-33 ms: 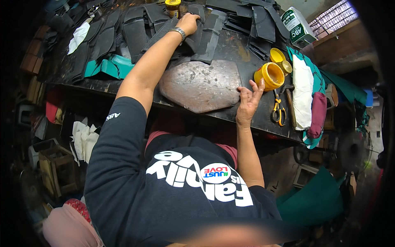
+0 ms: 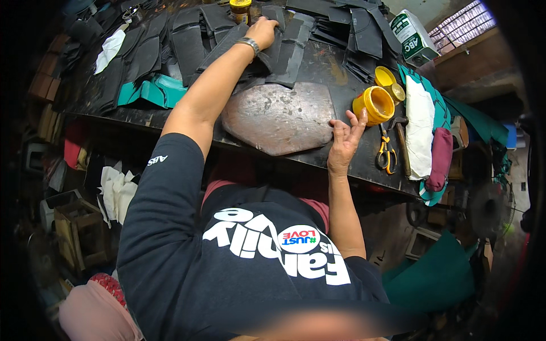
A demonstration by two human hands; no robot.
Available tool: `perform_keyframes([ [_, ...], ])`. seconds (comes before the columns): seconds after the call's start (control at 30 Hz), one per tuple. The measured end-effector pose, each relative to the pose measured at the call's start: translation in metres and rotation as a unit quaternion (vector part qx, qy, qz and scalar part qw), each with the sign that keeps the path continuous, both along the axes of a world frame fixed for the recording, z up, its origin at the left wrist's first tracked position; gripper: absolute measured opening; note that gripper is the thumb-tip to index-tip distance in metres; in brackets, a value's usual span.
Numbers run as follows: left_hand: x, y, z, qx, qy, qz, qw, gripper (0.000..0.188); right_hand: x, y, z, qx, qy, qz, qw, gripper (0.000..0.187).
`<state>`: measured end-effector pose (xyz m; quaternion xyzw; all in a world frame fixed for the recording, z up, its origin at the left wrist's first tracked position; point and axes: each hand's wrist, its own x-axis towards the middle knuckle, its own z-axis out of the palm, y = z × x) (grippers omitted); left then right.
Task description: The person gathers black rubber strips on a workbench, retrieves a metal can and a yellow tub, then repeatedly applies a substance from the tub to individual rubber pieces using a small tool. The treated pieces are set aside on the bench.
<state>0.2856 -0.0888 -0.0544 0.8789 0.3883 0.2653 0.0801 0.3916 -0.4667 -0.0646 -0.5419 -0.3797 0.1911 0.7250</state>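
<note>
My left hand (image 2: 261, 34) reaches far across the bench, fingers curled over a flat black sheet piece (image 2: 273, 55) among other black pieces; its fingertips are partly hidden. Close to me lies a worn, shield-shaped board (image 2: 278, 119), brown-grey and stained. Beside its right edge my right hand (image 2: 343, 142) is palm up, fingers loosely bent and apart, holding nothing. One fingertip is close to an uncapped yellow jar (image 2: 373, 106) with brownish contents; whether they touch I cannot tell.
Black pieces (image 2: 187, 48) overlap along the back, with a stack (image 2: 364, 40) farther right. Yellow-handled scissors (image 2: 387, 157) and a hammer (image 2: 402, 145) lie right of the jar. A white cloth (image 2: 418, 131), a maroon bundle (image 2: 439, 159) and a tin (image 2: 410, 40) line the right edge. Green sheet (image 2: 152, 92) lies left.
</note>
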Motion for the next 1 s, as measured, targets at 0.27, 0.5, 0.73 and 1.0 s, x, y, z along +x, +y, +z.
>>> perform_keyframes([
  [0.27, -0.073, -0.070, 0.065, 0.167, -0.133, 0.020, 0.977, 0.023, 0.001, -0.003, -0.002, -0.005, 0.002, 0.000, 1.000, 0.081],
  [0.5, -0.172, -0.108, 0.053, -0.028, 0.114, 0.177, 0.977, 0.054, -0.006, 0.001, 0.001, -0.008, -0.021, 0.001, 1.000, 0.071],
  [0.73, -0.183, -0.088, 0.018, -0.065, -0.010, 0.150, 0.986, 0.065, 0.065, 0.000, 0.084, -0.092, -0.447, -0.125, 0.881, 0.042],
  [1.0, -0.195, -0.096, 0.034, -0.040, -0.283, 0.060, 0.956, 0.024, 0.133, 0.043, 0.103, -0.497, -0.701, -0.023, 0.511, 0.079],
])
